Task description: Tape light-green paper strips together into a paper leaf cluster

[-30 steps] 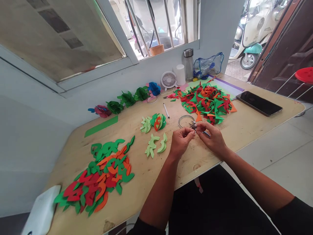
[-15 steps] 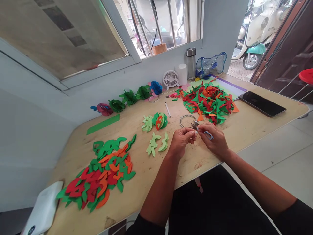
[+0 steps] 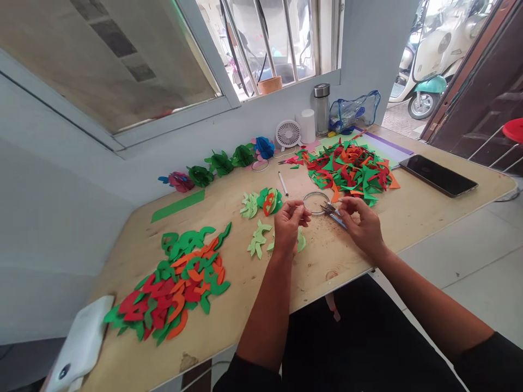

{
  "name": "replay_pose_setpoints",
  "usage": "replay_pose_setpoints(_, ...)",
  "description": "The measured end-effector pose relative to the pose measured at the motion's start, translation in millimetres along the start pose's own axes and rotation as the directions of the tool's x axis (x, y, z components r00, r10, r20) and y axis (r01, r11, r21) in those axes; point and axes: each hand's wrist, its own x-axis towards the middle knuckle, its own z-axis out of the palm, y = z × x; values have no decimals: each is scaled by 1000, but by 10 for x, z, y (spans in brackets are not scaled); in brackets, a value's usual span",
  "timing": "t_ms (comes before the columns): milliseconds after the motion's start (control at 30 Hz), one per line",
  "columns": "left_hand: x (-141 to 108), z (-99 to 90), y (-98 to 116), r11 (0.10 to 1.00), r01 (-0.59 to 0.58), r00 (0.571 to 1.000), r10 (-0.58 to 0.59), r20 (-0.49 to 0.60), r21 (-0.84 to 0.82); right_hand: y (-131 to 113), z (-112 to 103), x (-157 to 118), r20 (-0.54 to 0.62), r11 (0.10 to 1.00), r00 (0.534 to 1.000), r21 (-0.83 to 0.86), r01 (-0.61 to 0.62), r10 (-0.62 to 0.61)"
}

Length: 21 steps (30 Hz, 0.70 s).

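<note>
My left hand (image 3: 289, 224) is raised a little over the table, its thumb and fingertips pinched together. What it pinches, if anything, is too small to make out. To its right, my right hand (image 3: 363, 224) also has thumb and fingertips closed in a pinch, with its contents unclear. Between the hands lie pliers with blue handles (image 3: 337, 219), partly covered by the right hand. A coil of thin wire (image 3: 305, 203) rests just behind them. Pale green paper cut-outs (image 3: 258, 238) lie left of my left hand, and another pale piece (image 3: 301, 240) shows from behind its wrist.
Green, red and orange cut-outs (image 3: 180, 283) are heaped on the left. Paper scraps (image 3: 355, 171) form a pile at the back right, beside a phone (image 3: 439, 175). Along the wall stand paper flowers (image 3: 220, 163), a small fan (image 3: 288, 134) and a bottle (image 3: 322, 111).
My hands have moved apart, the left one leftward and the right one slightly right. More of the pliers now shows between them. The left hand now covers part of the pale green pieces.
</note>
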Motion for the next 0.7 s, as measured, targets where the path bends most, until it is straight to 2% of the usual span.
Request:
replay_pose_setpoints(133,18,-182,195,995,-82,988,89,-127,57,25,-2,6,1,1000,1000,-2,2,-2)
replay_pose_setpoints(267,-38,-384,327,970,-163,965,195,-177,180,35,-5,8,12,1000,1000,9,7,-7)
replay_pose_setpoints(333,-81,-461,300,925,-187,956,249,-155,332,32,-6,8,16,1000,1000,8,4,-4)
replay_pose_setpoints(400,-129,-509,224,826,-203,956,284,-77,526,30,-7,6,19,1000,1000,8,-2,2)
replay_pose_setpoints(467,-177,-524,131,731,-202,966,259,10,652,32,-8,3,19,1000,1000,10,-8,8)
replay_pose_setpoints(600,-257,-477,2,643,-183,967,254,19,743,51,-11,0,22,1000,1000,13,-10,10)
replay_pose_setpoints(700,-295,-405,-34,578,-157,980,190,56,800,67,-9,-1,29,1000,1000,10,-7,7)
